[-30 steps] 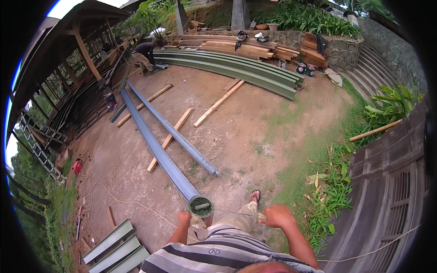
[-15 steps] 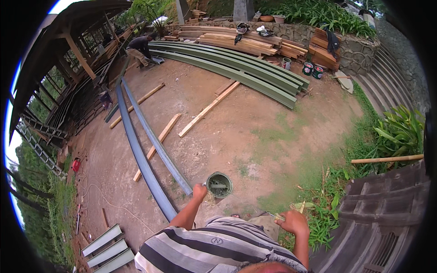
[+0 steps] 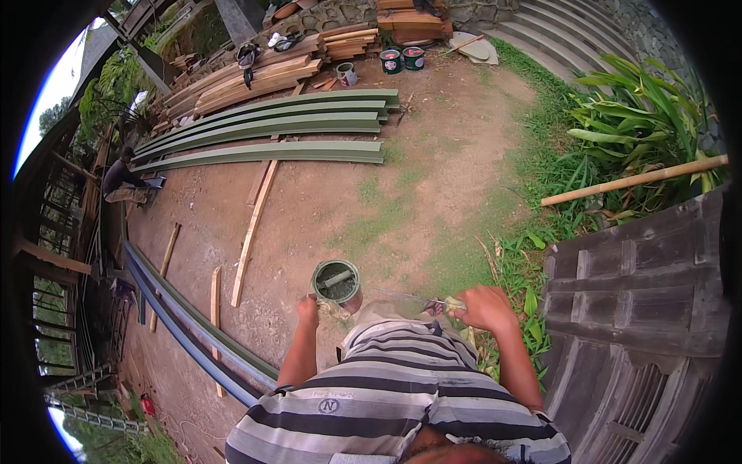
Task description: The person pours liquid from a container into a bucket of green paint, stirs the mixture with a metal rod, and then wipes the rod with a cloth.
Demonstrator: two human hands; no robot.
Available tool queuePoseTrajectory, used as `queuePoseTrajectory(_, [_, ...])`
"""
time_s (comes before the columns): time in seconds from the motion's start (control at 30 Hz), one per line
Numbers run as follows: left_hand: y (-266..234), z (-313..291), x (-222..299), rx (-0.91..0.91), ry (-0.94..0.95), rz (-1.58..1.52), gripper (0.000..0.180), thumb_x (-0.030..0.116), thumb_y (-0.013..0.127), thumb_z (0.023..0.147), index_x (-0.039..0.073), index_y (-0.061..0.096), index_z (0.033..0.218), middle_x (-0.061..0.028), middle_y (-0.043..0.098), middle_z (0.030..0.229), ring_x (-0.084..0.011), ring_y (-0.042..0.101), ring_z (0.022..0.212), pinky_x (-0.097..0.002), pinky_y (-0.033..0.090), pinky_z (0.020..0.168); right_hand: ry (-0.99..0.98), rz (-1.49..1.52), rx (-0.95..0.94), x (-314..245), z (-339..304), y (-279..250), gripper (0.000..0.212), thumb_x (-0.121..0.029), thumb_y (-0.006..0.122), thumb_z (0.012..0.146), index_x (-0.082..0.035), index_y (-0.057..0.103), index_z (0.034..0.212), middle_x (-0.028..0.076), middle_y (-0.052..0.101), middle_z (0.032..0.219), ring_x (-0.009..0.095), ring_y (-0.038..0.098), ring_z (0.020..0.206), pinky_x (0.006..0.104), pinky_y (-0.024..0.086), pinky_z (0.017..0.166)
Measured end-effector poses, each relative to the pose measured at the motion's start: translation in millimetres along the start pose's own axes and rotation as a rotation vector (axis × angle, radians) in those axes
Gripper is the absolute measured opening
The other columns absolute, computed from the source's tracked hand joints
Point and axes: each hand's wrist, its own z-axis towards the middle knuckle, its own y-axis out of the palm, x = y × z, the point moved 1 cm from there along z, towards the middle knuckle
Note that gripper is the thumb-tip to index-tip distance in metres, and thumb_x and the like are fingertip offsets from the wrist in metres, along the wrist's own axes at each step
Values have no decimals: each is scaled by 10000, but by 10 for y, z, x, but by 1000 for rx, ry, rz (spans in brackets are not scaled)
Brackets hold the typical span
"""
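Observation:
My left hand (image 3: 307,309) is closed at the side of a round paint bucket (image 3: 360,299), apparently gripping its handle. A paint roller (image 3: 337,279) lies inside, in dark green paint. Pale cloth-like material (image 3: 334,311) shows beside that hand, against the bucket. On the right, my right hand (image 3: 485,308) is closed around the pale yellowish handle of a thin metal rod (image 3: 406,294). The rod points left toward the bucket; whether it joins the roller I cannot tell.
Long green beams (image 3: 309,124) lie ahead, with stacked planks (image 3: 255,81) behind. Blue-grey beams (image 3: 189,336) and timber pieces (image 3: 255,232) lie left, where a person (image 3: 124,182) crouches. A carved wooden panel (image 3: 618,278) and a bamboo pole (image 3: 634,180) stand right. Paint cans (image 3: 402,60) sit beyond.
My view has turned to the right. The bucket has stayed beside my left hand as the ground shifted. The rod in my right hand now extends left toward the bucket.

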Motion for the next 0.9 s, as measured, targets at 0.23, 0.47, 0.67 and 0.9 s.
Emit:
queuePoseTrajectory(0.23, [1834, 913, 523, 1, -75, -146, 188, 99, 631, 861, -57, 736, 873, -102, 670, 785, -214, 622, 711, -418, 496, 622, -62, -87, -46, 1053, 1604, -1431, 335, -425, 753, 911, -107, 797, 1005, 210, 762, 910, 428, 741, 919, 553, 573, 825])
queuePoseTrajectory(0.47, [3670, 2130, 1338, 155, -151, -2, 187, 72, 600, 822, -84, 690, 774, -157, 663, 707, -255, 633, 636, -466, 479, 597, -106, -185, -109, 2020, 3708, -2458, 318, -408, 761, 894, -135, 817, 1048, 205, 776, 957, 416, 748, 950, 540, 579, 847])
queuePoseTrajectory(0.67, [5278, 2846, 2342, 114, -100, 104, 265, 158, 620, 846, -90, 713, 828, -192, 673, 699, -258, 655, 631, -476, 504, 610, -76, -138, -119, 2774, 5049, -3918, 334, -401, 774, 879, -139, 821, 1080, 204, 778, 972, 406, 751, 949, 525, 585, 849])
queuePoseTrajectory(0.9, [7401, 3913, 3789, 15, -70, 142, 282, 195, 675, 884, -82, 724, 857, -191, 689, 740, -243, 679, 716, -461, 515, 651, 41, -162, -84, 3937, 6344, -5291, 354, -419, 774, 884, -153, 821, 1113, 201, 777, 974, 404, 747, 936, 521, 586, 845])
